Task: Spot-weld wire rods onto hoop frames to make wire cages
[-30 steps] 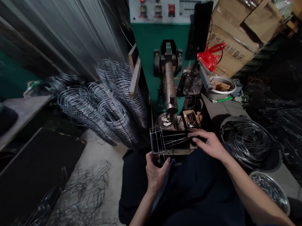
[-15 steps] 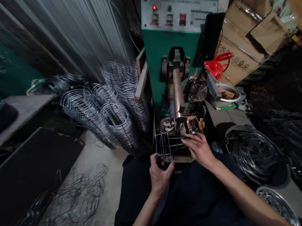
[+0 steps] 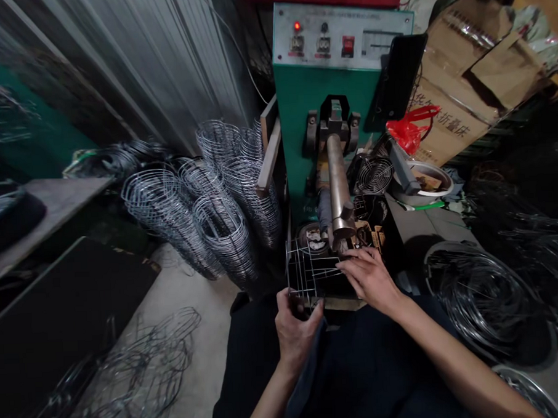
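Observation:
A small wire rack (image 3: 302, 271) of thin crossing metal rods lies under the machine's metal arm (image 3: 339, 182). My left hand (image 3: 296, 325) grips its near left end, thumb and fingers closed around the wires. At the rack's right side, my right hand (image 3: 368, 279) has its fingers pinched together close to the tip of the metal arm. What sits between those fingertips is too small to make out. The green spot-welding machine (image 3: 298, 134) stands straight ahead, a red light lit on its panel.
Stacks of round wire frames (image 3: 222, 227) stand left of the machine. Loose bent wires (image 3: 151, 356) cover the floor at lower left. On the right are a tub of wire pieces (image 3: 477, 305), a metal bowl (image 3: 444, 186) and a cardboard box (image 3: 459, 96). A phone (image 3: 407, 74) leans against the machine.
The whole view has shifted slightly, with the machine now lower and further right. Both hands keep nearly the same hold, and the wire rack stays beneath the metal arm.

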The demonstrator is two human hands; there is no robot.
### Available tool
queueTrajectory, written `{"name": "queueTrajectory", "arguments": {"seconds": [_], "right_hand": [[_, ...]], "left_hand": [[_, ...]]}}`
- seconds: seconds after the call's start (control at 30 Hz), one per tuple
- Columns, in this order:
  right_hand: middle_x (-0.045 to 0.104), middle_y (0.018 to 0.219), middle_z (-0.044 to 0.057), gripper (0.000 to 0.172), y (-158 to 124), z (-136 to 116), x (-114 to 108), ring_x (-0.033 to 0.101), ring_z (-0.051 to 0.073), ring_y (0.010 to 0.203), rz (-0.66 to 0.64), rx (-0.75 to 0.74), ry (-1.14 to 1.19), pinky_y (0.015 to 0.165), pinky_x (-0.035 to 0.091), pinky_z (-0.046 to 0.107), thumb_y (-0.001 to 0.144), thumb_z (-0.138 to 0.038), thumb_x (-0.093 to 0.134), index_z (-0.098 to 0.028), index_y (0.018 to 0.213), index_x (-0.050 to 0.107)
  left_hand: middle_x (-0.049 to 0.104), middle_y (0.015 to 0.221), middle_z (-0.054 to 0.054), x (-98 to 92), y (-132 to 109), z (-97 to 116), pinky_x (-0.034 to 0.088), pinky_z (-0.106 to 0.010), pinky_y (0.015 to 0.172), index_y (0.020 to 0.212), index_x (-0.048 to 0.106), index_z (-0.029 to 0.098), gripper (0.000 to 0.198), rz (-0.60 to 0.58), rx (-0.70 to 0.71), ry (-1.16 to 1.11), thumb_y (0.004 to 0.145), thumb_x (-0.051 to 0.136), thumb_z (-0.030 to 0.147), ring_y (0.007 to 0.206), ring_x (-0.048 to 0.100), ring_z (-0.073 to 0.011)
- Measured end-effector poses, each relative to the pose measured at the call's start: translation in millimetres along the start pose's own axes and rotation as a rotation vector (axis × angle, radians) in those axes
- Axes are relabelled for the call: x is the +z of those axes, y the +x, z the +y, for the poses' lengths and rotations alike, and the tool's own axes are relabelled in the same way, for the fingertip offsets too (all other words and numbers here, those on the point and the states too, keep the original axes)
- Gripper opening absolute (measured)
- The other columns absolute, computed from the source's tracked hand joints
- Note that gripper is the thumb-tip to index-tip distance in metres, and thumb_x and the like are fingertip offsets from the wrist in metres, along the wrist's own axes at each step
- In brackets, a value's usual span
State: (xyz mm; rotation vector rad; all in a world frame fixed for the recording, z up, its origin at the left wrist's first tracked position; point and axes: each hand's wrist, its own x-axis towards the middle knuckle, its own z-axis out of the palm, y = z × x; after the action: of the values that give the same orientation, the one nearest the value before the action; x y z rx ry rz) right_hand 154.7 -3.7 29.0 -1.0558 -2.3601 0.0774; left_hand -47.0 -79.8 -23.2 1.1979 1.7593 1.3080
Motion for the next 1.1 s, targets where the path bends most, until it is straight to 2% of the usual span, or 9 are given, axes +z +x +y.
{"name": "queueTrajectory", "arguments": {"seconds": [0.2,0.57,1.1], "right_hand": [[0.072,0.095,0.005,0.015,1.0,0.8,-2.2,0.059,0.025,0.110,0.141,-0.022,0.161,0.096,0.035,0.044,0.099,-0.016,0.057,-0.022,0.110,0.065],[0.072,0.089,0.003,0.013,10.2,7.3,7.2,0.059,0.027,0.104,0.192,-0.024,0.194,0.087,0.035,0.043,0.099,-0.019,0.058,-0.023,0.106,0.068],[0.073,0.092,0.004,0.016,11.5,14.7,19.1,0.060,0.025,0.104,0.222,-0.007,0.177,0.089,0.038,0.043,0.098,-0.017,0.057,-0.023,0.106,0.070]], "left_hand": [[0.054,0.078,0.004,0.1,2.9,-3.4,0.046,-0.024,0.062,0.104,0.046,0.023,0.049,-0.032,-0.016,-0.034,0.071,0.077,0.042,0.064,0.051,-0.0124],[0.050,0.072,0.005,2.5,13.2,0.8,0.045,-0.024,0.060,0.100,0.046,0.023,0.048,0.003,-0.009,-0.005,0.070,0.076,0.046,0.061,0.049,-0.0125],[0.050,0.073,0.005,8.6,22.5,-6.0,0.046,-0.024,0.061,0.099,0.047,0.022,0.047,0.050,0.046,0.019,0.070,0.076,0.045,0.061,0.049,-0.0120]]}}
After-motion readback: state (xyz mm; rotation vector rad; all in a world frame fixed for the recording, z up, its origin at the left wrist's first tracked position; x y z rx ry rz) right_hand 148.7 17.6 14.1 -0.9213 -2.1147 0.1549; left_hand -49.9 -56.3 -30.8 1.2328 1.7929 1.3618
